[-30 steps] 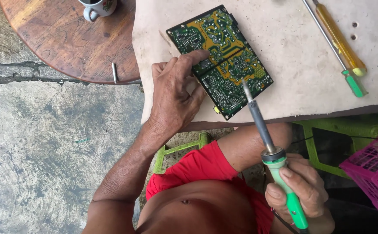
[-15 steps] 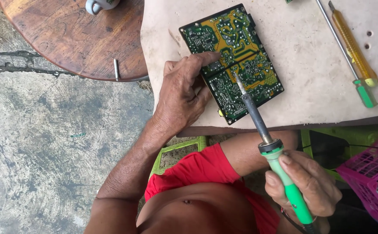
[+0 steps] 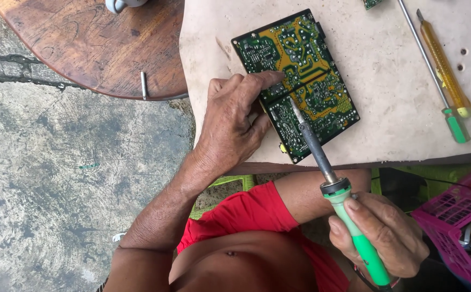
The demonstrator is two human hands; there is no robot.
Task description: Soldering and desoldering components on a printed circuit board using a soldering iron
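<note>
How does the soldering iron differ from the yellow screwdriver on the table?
The soldering iron is gripped in the right hand, its tip over the circuit board; the yellow screwdriver lies untouched on the table. The iron's handle is green, the screwdriver's translucent yellow. Both are long and slim.

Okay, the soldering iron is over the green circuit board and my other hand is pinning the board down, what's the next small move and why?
Probably lower the soldering iron the last bit so its tip settles on the solder joint beneath it. The tip already lies over the middle of the circuit board, the left hand pins the board's edge flat on the table, and the right hand holds the green handle steady.
</note>
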